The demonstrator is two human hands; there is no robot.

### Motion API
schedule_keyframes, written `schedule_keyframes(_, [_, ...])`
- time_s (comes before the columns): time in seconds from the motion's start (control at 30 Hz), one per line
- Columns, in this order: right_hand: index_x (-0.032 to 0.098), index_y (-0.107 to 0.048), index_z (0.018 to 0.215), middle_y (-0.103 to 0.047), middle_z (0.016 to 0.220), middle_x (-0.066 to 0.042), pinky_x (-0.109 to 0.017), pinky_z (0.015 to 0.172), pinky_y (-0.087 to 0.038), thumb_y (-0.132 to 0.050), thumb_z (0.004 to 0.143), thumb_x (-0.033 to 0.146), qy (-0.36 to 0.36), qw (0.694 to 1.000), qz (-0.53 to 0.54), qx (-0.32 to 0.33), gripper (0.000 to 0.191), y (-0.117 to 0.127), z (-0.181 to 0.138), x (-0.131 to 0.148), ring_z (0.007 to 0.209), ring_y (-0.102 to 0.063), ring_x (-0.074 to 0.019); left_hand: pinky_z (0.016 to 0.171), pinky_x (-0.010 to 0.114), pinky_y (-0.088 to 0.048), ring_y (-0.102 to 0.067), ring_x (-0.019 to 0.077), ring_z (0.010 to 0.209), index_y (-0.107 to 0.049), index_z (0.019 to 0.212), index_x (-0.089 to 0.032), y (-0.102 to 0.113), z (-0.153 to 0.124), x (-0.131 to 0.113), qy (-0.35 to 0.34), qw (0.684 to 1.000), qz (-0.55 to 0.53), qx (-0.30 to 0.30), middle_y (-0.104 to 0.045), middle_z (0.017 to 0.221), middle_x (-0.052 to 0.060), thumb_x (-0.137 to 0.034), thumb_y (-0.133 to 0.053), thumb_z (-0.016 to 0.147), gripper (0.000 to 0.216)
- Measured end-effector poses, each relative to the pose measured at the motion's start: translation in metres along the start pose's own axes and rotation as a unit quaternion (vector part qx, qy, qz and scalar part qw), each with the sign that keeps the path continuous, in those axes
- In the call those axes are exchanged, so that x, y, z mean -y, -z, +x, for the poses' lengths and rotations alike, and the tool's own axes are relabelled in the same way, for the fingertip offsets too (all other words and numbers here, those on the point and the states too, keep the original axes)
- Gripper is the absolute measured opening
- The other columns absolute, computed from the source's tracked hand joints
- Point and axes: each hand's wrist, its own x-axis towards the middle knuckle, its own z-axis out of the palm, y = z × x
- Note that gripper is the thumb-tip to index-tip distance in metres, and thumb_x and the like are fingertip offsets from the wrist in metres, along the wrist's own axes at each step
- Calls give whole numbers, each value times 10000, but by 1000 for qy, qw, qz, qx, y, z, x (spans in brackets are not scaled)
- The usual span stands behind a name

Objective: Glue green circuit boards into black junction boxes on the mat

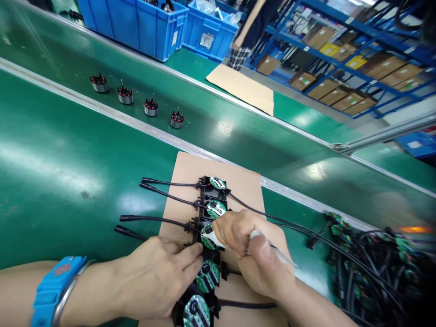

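A row of several round green circuit boards in black holders lies on a brown cardboard sheet, each with a black cable running left. My left hand rests palm down beside the row, fingers together, its fingertips pressing the holder of the middle board. My right hand is closed around a white pen-like tool, whose white tip touches that middle board. A blue wrist strap and a metal bangle sit on my left wrist.
A tangle of black cables with more green boards lies at the right. Several small motor stators stand on the far green belt. Blue crates, a cardboard piece, shelving with boxes and another person stand beyond.
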Motion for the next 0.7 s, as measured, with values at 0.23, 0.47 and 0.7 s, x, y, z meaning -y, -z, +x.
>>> schedule_keyframes(0.23, [211,-414,664,-288,548,42,-283,488,-211,-472,925,491,-43,999,9,-8,387,5,-10,11,483,-284,-108,732,406,-593,-659,297,980,-467,1326,-57,-9,-2,2,-11,1000,8,-27,-494,1395,176,-206,-491,805,543])
schedule_keyframes(0.47, [210,-395,668,-256,554,47,-285,492,-205,-470,925,509,-53,998,4,-23,402,13,-18,16,490,-274,-106,727,405,-594,-664,301,979,-483,1319,-50,-9,-2,2,-14,999,14,-27,-490,1397,180,-191,-481,810,528])
schedule_keyframes(0.7, [203,-399,660,-262,559,49,-290,498,-209,-476,929,488,-31,999,6,-20,400,18,-9,16,484,-286,-97,722,415,-594,-657,312,997,-481,1328,-49,-10,-3,3,-17,999,19,-24,-459,1423,181,-214,-480,829,525])
